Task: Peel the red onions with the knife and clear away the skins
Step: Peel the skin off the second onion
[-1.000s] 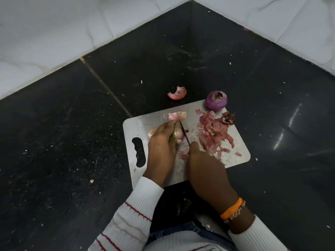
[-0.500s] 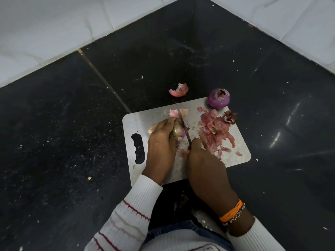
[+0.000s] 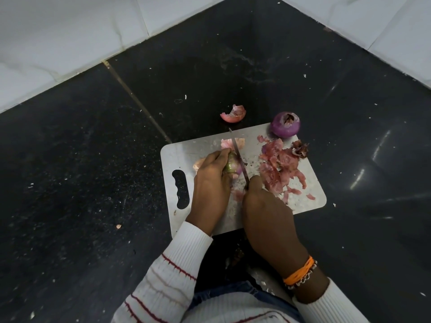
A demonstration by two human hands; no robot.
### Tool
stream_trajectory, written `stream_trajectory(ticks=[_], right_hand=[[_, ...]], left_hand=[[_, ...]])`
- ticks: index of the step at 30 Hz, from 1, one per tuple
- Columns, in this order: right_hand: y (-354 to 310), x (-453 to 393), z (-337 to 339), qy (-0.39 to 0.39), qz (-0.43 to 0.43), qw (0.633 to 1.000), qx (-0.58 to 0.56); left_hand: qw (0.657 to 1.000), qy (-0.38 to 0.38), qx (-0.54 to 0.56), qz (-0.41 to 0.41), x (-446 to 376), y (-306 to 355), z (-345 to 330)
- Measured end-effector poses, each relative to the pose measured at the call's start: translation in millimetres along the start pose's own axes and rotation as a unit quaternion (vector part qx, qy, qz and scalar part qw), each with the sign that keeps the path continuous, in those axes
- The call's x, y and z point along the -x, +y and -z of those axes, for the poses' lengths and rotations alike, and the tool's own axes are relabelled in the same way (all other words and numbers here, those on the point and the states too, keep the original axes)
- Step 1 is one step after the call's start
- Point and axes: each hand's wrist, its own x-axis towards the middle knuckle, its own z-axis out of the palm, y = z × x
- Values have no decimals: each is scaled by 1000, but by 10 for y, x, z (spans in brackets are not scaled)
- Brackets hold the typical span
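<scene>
Near the middle of the frame, the left hand (image 3: 211,180) grips a partly peeled red onion (image 3: 232,164) on the steel cutting board (image 3: 305,202), while the right hand (image 3: 263,206) holds the knife (image 3: 238,157) with its blade lying against the onion's right side. One peeled onion (image 3: 285,124) sits at the board's upper right corner, so the peeling seems well along. Clearing is not yet done: a heap of skins (image 3: 278,166) covers the board's right half, another skin piece (image 3: 233,114) lies on the dark floor (image 3: 81,171) above it, and no container is in view.
</scene>
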Motion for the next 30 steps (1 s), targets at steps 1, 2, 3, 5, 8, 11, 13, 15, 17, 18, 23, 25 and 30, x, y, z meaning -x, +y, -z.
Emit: stream_trajectory(ticks=[1,2,3,5,8,11,13,15,17,18,23,25,30], right_hand=[[-3,-5,5,-1,2,1000,0],[-4,-11,11,-2,3,1000,0],[-6,-12,15,-3,3,1000,0],[-2,1,20,-1,5,1000,3],[-5,-35,16,-7,5,1000,8],[13,-135,8,7,-5,1000,5],[20,-97,1,7,-5,1000,-2],[10,-54,-3,-14,-4,1000,-2],[3,-134,-22,1,1,1000,-6],[4,-176,-26,12,2,1000,-12],[-4,-102,-63,-10,-7,1000,3],[-13,-198,-109,31,-5,999,26],[-35,-131,-153,12,-11,999,40]], left_hand=[[1000,0,-1,-2,-4,-2,-1],[1000,1,-3,-2,-7,-4,-1],[1000,1,-4,-2,-10,-4,0],[1000,1,-2,-2,-13,2,-1],[1000,-1,-1,-4,-2,24,1],[1000,1,-4,-10,14,21,-6],[1000,7,4,-9,19,10,-7],[1000,9,12,-5,13,-8,-7],[1000,10,14,-7,5,-29,-6],[1000,10,12,-7,4,-34,-14],[999,27,39,8,-6,-53,-33],[999,30,38,8,-19,-62,-47],[997,44,64,25,0,-53,-70]])
